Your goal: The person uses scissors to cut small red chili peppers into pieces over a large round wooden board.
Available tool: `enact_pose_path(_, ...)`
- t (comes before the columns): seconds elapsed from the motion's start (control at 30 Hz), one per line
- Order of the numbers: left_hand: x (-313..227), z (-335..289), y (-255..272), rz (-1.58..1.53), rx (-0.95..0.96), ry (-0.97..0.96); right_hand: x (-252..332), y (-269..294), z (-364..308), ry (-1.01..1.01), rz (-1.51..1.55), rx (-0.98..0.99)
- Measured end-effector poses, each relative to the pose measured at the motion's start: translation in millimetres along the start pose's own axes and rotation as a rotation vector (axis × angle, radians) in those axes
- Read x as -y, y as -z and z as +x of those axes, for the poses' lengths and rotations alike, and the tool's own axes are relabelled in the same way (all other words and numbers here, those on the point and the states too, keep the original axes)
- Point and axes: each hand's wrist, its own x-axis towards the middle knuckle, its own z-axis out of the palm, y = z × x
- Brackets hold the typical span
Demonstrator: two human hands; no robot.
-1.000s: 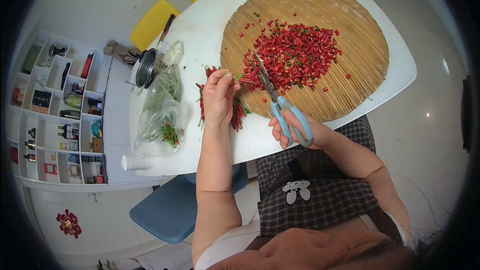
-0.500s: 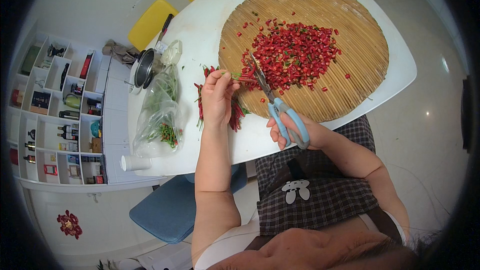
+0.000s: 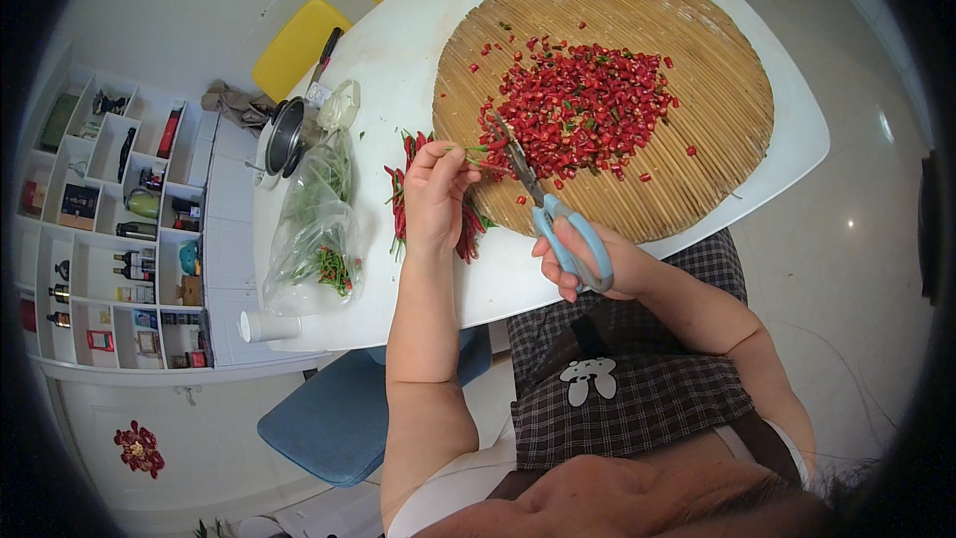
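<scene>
My left hand (image 3: 435, 201) is closed in a pinch on the green stem ends of a few slim red chilies (image 3: 488, 161). Their red ends reach rightward to the blades of a pair of scissors (image 3: 543, 201) with light blue handles. Fingers of my right hand (image 3: 609, 264) are wrapped round those handles, over the near edge of the board. Beyond the blades, a heap of cut red chili pieces (image 3: 593, 105) with green bits covers the middle of the round slatted board (image 3: 717, 70). Whole chilies (image 3: 470, 229) lie beside and partly behind my left hand.
On the white table (image 3: 373, 219), a clear plastic bag (image 3: 299, 229) with green and red contents lies left of my arm. Behind it are a dark pot (image 3: 287, 130) and a knife (image 3: 329, 48). A white cup (image 3: 269, 326) lies at the table's left edge; a blue chair (image 3: 329, 423) stands below.
The scissors' handles have drawn slightly closer together. Less red chili shows between my left fingertips and the blades. Both hands stay in nearly the same place.
</scene>
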Motion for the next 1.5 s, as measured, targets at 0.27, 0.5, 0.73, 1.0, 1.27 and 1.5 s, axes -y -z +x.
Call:
enact_pose_path(0.27, 3, 2, 0, 0.004, -0.018, -0.005, 1, 1, 0, 0.002, 0.003, -0.005)
enact_pose_path(0.5, 4, 2, -1, 0.045, -0.027, -0.004, -5, 5, 3, 0.035, -0.001, -0.011)
enact_pose_path(0.73, 6, 3, 1, 0.037, 0.008, 0.007, -6, 7, 3, 0.046, 0.044, 0.012)
enact_pose_path(1.0, 7, 7, 4, 0.053, -0.042, -0.005, -2, 4, 2, 0.01, -0.016, 0.022)
enact_pose_path(1.27, 9, 7, 4, 0.052, -0.016, 0.006, 2, 2, 2, -0.017, 0.024, 0.003)
enact_pose_path(1.5, 8, 6, 0, 0.093, -0.014, -0.016, -1, 3, 2, -0.002, -0.007, -0.01)
